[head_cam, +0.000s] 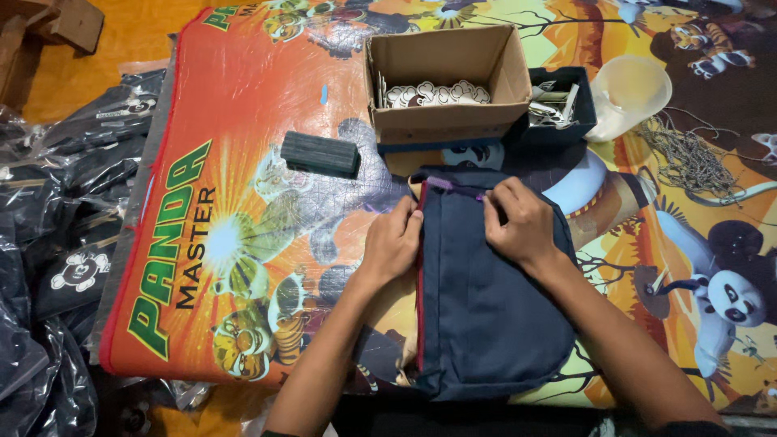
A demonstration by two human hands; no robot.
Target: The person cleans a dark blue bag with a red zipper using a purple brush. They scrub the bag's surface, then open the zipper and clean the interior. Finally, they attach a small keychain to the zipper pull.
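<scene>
A navy bag (486, 299) is laid flat on the cartoon-printed mat (243, 162), near its front edge and just in front of the cardboard box (445, 81). The bag's left edge, where a red trim runs, is pressed by the left hand (392, 243), fingers curled over the fabric and closed on that edge. The top of the bag is gripped by the right hand (522, 222), fingers bent and pinched at the seam beside a small purple tab (441, 184). Both hands are set close together on the upper part of the bag, nearly touching. Behind them, white cut-out pieces (437, 94) are seen inside the box, and a dark tray (562, 109) of small parts is tucked against its right side. A pale plastic cup (627, 93) is tipped over further right, with a tangle of cord (688, 158) beside it. A dark block (320, 154) is lying on the mat to the left of the box. Black plastic-wrapped bags (57, 243) are heaped off the mat's left edge.
</scene>
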